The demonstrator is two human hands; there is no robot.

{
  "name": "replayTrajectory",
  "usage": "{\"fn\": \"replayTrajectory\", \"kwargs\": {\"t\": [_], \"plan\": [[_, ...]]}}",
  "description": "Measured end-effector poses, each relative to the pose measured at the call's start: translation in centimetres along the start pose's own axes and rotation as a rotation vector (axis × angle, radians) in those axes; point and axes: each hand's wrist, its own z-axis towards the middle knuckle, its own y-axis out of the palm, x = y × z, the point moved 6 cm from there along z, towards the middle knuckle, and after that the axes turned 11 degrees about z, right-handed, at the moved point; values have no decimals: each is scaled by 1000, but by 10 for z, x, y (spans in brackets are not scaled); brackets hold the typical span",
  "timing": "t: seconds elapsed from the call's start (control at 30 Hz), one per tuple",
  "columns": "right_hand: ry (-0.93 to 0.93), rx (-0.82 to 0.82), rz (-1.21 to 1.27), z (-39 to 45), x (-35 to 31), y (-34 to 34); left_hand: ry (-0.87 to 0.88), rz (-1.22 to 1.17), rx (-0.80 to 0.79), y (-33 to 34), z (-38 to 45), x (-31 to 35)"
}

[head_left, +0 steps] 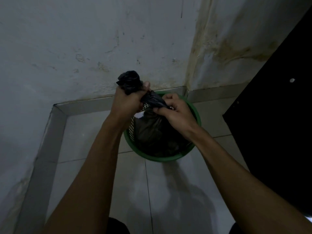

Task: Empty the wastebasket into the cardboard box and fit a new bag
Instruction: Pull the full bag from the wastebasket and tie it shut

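A green mesh wastebasket [170, 157] stands on the tiled floor in a room corner. A black plastic bag [152, 130] sits inside it, its top gathered into a twisted neck above the rim. My left hand [125, 100] grips the bunched bag top, whose crumpled end sticks out above my fist. My right hand [175, 110] pinches the neck lower down, just over the basket. A scrap of white [140, 115] shows inside near the mesh. No cardboard box is in view.
Stained white walls [84, 48] meet at the corner behind the basket, with a grey skirting [84, 105] along the floor. A black piece of furniture or door [278, 124] stands close on the right. Tiled floor [152, 191] stretches toward me.
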Motion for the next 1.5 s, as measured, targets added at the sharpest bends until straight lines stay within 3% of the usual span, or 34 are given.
{"fn": "replayTrajectory", "kwargs": {"t": [0.1,0.2,0.37,0.63,0.83,1.03,1.33,1.5], "plan": [[-20,-50,257,-2,-6,0,-168,-158,-102,-3,3,-12],[-47,-102,311,-5,-13,4,-307,-312,-167,0,0,-18],[-33,-70,308,-4,-8,-2,-357,-358,-175,-1,-2,-16],[-29,-72,462,-7,-16,-8,-478,-787,-238,10,-8,-14],[79,-187,644,-13,-30,-12,-473,-782,-313,11,-9,-13],[117,-192,419,-5,-27,-8,-414,-627,-432,16,-12,-12],[-93,-191,116,3,-49,-6,-384,-705,-423,20,-13,-9],[-262,-228,-211,6,-65,3,-367,-683,-396,12,-10,-9]]}}
